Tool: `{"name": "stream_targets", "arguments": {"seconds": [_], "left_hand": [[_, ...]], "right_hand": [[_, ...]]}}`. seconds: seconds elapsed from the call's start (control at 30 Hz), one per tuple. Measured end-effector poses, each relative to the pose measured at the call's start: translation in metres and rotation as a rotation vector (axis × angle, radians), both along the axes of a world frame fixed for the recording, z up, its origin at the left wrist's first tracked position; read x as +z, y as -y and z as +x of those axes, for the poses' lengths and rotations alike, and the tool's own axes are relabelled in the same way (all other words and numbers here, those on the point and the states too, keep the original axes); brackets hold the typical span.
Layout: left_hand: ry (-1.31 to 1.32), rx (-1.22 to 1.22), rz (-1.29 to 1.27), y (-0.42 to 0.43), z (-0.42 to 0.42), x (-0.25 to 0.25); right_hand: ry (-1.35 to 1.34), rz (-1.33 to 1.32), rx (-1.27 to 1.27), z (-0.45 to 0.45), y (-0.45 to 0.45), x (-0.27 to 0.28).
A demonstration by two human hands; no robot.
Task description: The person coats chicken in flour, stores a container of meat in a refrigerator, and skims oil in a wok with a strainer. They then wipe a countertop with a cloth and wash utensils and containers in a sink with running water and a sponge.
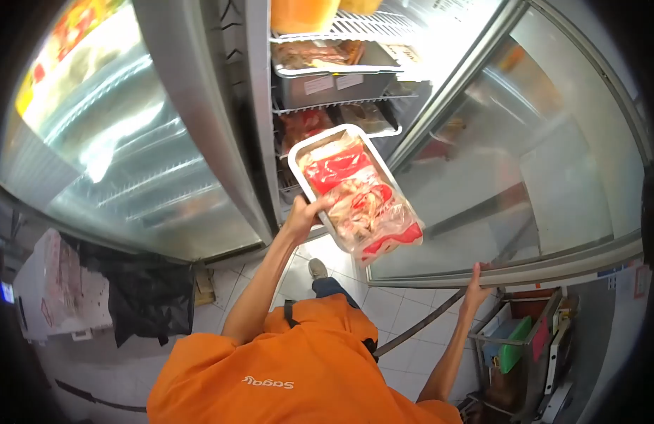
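My left hand (302, 218) grips the near left rim of a white tray (296, 161), held tilted in front of the fridge. In the tray lie clear plastic bags of pale meat (366, 208) with red printed areas; one bag hangs over the near end. My right hand (475, 288) is closed on the bottom edge of the open glass fridge door (440, 277), one digit up against it and the other fingers mostly hidden.
Wire fridge shelves (341, 102) hold a tray of meat (320, 55), a grey container (327, 88) and orange tubs (302, 14). Another glass-door fridge (129, 141) stands left. A black plastic bag (150, 290) lies lower left; a rack (517, 353) with coloured boards stands right.
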State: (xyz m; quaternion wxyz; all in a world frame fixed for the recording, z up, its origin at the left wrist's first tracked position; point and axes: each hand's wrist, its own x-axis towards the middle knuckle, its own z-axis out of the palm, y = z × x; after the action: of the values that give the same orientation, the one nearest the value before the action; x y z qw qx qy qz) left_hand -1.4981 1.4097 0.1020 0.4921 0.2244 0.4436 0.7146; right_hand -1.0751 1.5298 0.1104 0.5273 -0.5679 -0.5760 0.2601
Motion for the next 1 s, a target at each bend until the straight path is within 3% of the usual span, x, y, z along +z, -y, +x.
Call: {"name": "stream_targets", "arguments": {"seconds": [0.1, 0.2, 0.3, 0.4, 0.6, 0.73, 0.83, 0.87, 0.93, 0.97, 1.0], "left_hand": [[-0.049, -0.017, 0.071, -0.072, -0.013, -0.004], [-0.318, 0.068, -0.010, -0.132, -0.029, 0.005], [-0.485, 0.152, 0.076, -0.201, -0.054, -0.026], [-0.538, 0.073, -0.015, -0.240, -0.076, -0.032], [-0.684, 0.218, -0.109, -0.281, -0.138, -0.044], [-0.633, 0.382, -0.124, -0.269, -0.125, -0.051], [-0.461, 0.488, -0.071, -0.213, -0.052, -0.037], [-0.332, 0.405, -0.092, -0.192, -0.030, -0.029], [0.100, 0.065, -0.299, -0.169, -0.017, -0.023], [0.453, 0.165, -0.316, -0.164, -0.027, -0.030], [0.557, 0.131, -0.232, -0.159, -0.055, -0.070]], "right_hand": [[-0.066, -0.021, -0.050, 0.010, -0.020, 0.003], [-0.165, -0.002, -0.092, 0.015, -0.033, -0.005], [-0.110, 0.068, -0.095, 0.032, -0.050, -0.021], [-0.147, 0.047, -0.115, 0.039, -0.058, -0.026], [-0.203, -0.102, -0.161, 0.031, -0.059, -0.008], [-0.123, -0.160, -0.207, 0.043, -0.065, -0.015], [-0.238, -0.204, -0.220, 0.050, -0.068, -0.023], [-0.244, -0.214, -0.218, 0.049, -0.070, -0.022], [-0.250, -0.232, -0.218, 0.046, -0.067, -0.017], [-0.259, -0.251, -0.242, 0.043, -0.066, -0.015], [-0.262, -0.270, -0.263, 0.042, -0.064, -0.012]]}}
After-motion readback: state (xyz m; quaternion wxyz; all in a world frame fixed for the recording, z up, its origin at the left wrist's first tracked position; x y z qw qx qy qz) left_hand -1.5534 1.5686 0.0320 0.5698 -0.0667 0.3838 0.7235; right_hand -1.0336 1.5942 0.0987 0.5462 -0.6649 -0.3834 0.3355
